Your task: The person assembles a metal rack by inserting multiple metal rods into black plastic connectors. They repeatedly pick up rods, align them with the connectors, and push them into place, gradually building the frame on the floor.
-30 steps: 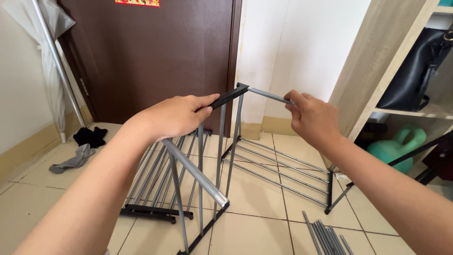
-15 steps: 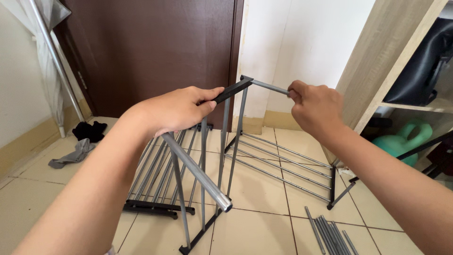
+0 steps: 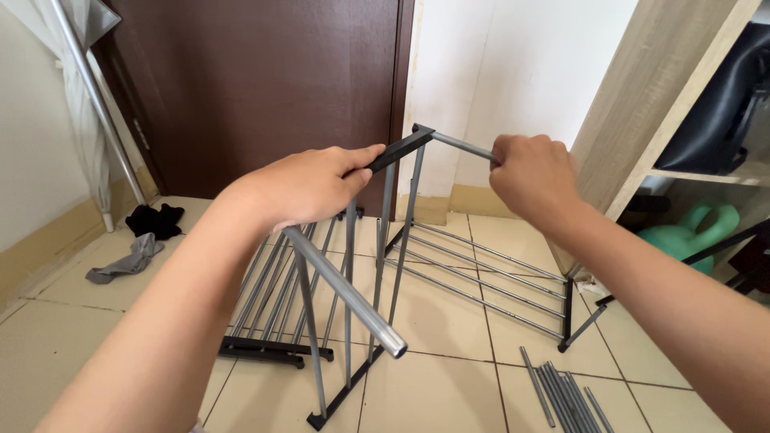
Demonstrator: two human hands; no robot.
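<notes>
A: Standing over the rack (image 3: 377,265), what grips what?

B: Left hand (image 3: 309,186) is clamped on the black top bar (image 3: 399,150). Right hand (image 3: 533,174) is closed around the grey rod (image 3: 461,147) meeting that bar at the corner.

A: Rack position?

B: Upright on the tiled floor (image 3: 449,385), in front of the brown door (image 3: 265,80). One grey tube (image 3: 345,293) projects toward the camera. A shelf panel (image 3: 481,277) lies flat under the right arm; loose rods (image 3: 561,393) lie near it.
</notes>
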